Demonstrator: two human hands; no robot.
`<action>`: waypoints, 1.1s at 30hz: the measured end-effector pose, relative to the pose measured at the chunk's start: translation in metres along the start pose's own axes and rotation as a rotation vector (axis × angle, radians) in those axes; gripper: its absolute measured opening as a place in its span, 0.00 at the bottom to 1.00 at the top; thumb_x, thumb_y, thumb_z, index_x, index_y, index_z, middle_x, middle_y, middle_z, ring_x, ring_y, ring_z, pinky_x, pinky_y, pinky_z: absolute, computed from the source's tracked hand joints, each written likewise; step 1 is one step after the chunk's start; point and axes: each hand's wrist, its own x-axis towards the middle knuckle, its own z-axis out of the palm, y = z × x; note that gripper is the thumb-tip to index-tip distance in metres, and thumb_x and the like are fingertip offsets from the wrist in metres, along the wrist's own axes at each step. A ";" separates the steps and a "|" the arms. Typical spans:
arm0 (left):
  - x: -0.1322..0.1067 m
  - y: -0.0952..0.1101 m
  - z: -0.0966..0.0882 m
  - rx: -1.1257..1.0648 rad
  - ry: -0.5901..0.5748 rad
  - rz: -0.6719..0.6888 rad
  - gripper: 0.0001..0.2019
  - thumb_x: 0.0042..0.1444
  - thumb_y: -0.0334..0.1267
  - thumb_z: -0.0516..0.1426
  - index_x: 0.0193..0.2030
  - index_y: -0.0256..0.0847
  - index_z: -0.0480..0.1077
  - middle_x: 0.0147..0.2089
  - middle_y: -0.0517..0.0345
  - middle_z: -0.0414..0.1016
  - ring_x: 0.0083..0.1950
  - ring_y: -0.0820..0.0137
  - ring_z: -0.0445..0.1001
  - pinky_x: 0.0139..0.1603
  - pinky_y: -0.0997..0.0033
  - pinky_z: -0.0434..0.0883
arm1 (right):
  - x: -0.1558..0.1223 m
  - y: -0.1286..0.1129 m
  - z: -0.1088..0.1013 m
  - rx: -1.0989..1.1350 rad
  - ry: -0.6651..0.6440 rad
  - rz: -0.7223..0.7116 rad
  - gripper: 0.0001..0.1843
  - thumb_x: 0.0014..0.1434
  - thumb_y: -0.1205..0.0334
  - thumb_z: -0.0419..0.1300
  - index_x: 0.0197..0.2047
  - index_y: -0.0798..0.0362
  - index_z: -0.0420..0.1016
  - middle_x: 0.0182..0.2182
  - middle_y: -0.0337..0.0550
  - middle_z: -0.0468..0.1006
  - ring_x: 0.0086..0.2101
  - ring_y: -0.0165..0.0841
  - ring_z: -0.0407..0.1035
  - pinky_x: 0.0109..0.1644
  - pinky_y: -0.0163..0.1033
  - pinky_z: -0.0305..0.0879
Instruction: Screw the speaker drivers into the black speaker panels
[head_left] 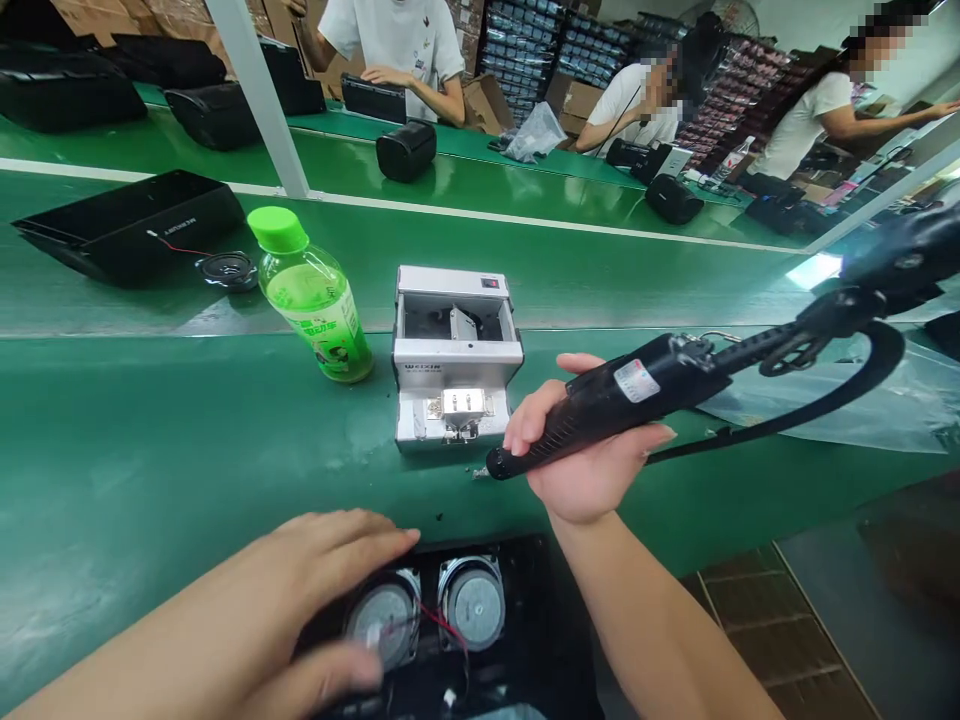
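My right hand (pixel 581 460) is wrapped round a black electric screwdriver (pixel 611 395) with a white label. Its tip points left, just in front of a grey-white screw feeder (pixel 457 355) marked WEIXIN. A small shiny bit or screw shows at the tip, too small to tell which. My left hand (pixel 330 580), fingers apart and thumb blurred, rests over a black speaker housing (pixel 540 620) at the near edge. Two round speaker drivers, the left one (pixel 382 615) partly behind my hand and the right one (pixel 474 605), sit in it with red and black wires.
A green-capped drink bottle (pixel 311 300) stands left of the feeder. Behind it lie a loose speaker driver (pixel 227 270) and a black speaker case (pixel 142 225). A clear plastic bag (pixel 847 395) lies at right, under the screwdriver's hanging arm. Several co-workers sit across the green conveyor (pixel 510 205).
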 end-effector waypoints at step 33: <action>0.130 0.026 -0.095 -0.113 -0.024 0.287 0.08 0.73 0.33 0.56 0.43 0.45 0.77 0.41 0.61 0.82 0.40 0.69 0.79 0.41 0.71 0.73 | 0.091 -0.067 0.029 0.069 0.354 -0.506 0.46 0.73 0.31 0.27 0.45 0.45 0.82 0.23 0.34 0.67 0.22 0.27 0.70 0.27 0.35 0.64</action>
